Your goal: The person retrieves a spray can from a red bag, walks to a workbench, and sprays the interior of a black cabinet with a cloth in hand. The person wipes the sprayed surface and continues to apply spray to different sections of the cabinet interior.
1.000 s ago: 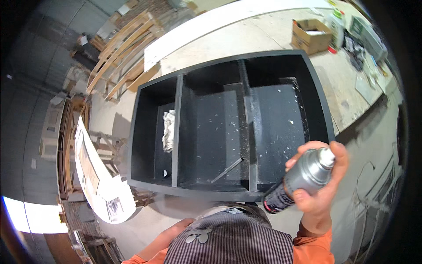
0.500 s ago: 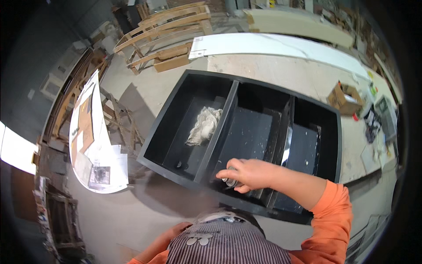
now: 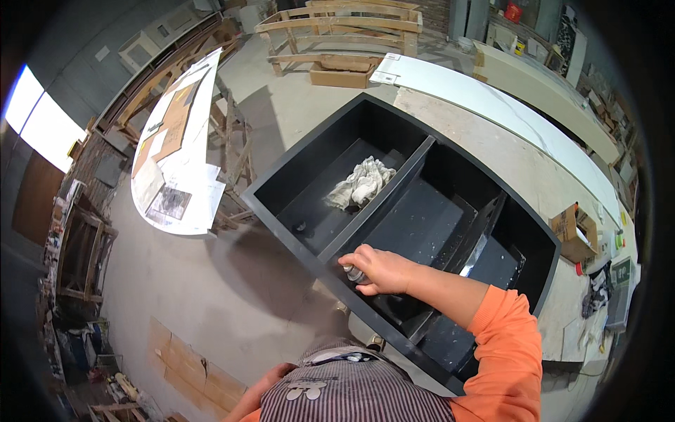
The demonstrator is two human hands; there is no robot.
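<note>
My right hand is closed around a small spray can, its index finger over the top. Only part of the can's silvery upper end shows. It is held at the near edge of a black box with three compartments. A crumpled whitish cloth lies in the left compartment. White specks dot the floors of the other two. My left hand rests low by the striped apron, away from the box; its fingers are mostly hidden.
A pale work table extends behind the box, carrying a long white panel and a cardboard box. To the left, a curved white board with papers lies on trestles. Wooden frames stand farther back.
My view has swung leftward, so the black box and tables appear rotated and shifted to the right. My right hand still grips the can, now by the box's near-left edge.
</note>
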